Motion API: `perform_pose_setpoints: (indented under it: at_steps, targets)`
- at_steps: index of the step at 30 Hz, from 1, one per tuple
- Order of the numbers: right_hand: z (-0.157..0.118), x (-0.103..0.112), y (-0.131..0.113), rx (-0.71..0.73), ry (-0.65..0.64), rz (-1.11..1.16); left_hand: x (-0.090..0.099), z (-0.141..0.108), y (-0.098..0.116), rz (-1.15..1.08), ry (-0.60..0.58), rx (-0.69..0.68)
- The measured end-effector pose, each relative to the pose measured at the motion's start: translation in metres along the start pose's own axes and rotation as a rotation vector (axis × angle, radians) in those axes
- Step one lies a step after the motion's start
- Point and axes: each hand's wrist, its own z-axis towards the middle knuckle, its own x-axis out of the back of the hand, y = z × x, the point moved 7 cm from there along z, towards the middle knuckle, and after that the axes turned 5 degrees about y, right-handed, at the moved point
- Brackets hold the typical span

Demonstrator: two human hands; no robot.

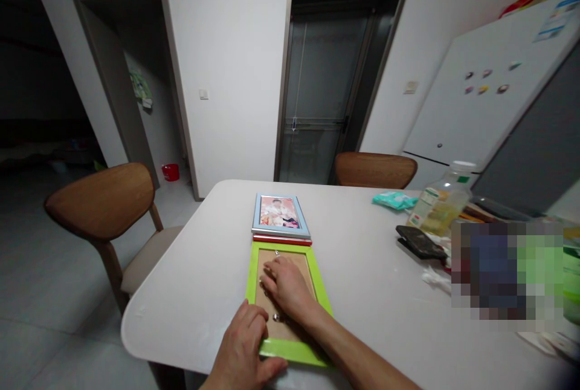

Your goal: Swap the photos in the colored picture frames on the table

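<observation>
A lime-green picture frame (322, 286) lies back side up near the table's front edge, its brown backing board (294, 263) showing. My left hand (244, 341) grips the frame's near left corner, fingers along the left side and thumb at the near edge. Resting on the backing board, my right hand (287, 284) has bent fingers a little apart, and I see nothing held in them. Small metal pieces sit on the board: one (277, 317) by my right wrist, another (277, 253) near the far edge. Part of the board is hidden under my right hand and forearm.
Beyond the green frame, a light-blue picture frame (301, 214) with a pink picture lies over a red one (281, 239). On the white table's (362, 245) right are a bottle (441, 202), a black wallet-like item (420, 242) and a teal packet (393, 199). Wooden chairs stand left (102, 199) and behind (376, 169).
</observation>
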Motion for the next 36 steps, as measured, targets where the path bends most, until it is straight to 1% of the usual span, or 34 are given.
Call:
perform_pose_setpoints:
  at_steps: [3, 5, 9, 12, 16, 20, 22, 24, 26, 28, 30, 33, 36]
  targets:
    - [0.012, 0.001, 0.025, -0.085, 0.042, -0.038, 0.0, 0.001, -0.003, -0.001, 0.023, 0.037]
    - [0.019, -0.002, 0.037, -0.116, 0.047, -0.062, -0.001, 0.002, -0.005, 0.003, 0.007, 0.058]
    - [0.023, -0.007, 0.047, -0.121, 0.039, -0.079, -0.004, 0.003, -0.007, 0.008, -0.037, 0.073]
    - [0.021, -0.008, 0.046, -0.113, 0.027, -0.082, -0.003, 0.004, -0.006, 0.006, -0.025, 0.064]
    - [0.021, -0.006, 0.039, -0.084, 0.01, -0.073, -0.001, 0.003, -0.005, -0.004, 0.001, 0.058]
    - [0.018, 0.002, 0.029, -0.067, 0.015, -0.058, 0.0, 0.002, -0.006, -0.016, 0.005, 0.074]
    - [0.008, 0.011, 0.025, -0.057, 0.031, -0.044, 0.0, 0.003, -0.006, -0.025, 0.008, 0.082]
    - [-0.007, 0.021, 0.023, -0.048, 0.035, -0.003, 0.0, 0.003, -0.006, -0.037, 0.016, 0.083]
    - [-0.026, 0.027, 0.023, -0.05, -0.006, 0.041, 0.0, 0.004, -0.006, -0.049, 0.025, 0.085]
    - [-0.041, 0.028, 0.023, -0.058, -0.066, 0.066, 0.0, 0.003, -0.005, -0.062, 0.029, 0.092]
    - [-0.049, 0.028, 0.021, -0.069, -0.101, 0.076, 0.001, 0.002, -0.005, -0.083, 0.041, 0.095]
    - [-0.048, 0.028, 0.022, -0.106, -0.102, 0.109, 0.005, 0.001, -0.005, -0.155, 0.075, 0.102]
    - [-0.039, 0.034, 0.025, -0.123, -0.097, 0.126, 0.01, 0.002, -0.011, -0.276, 0.134, 0.193]
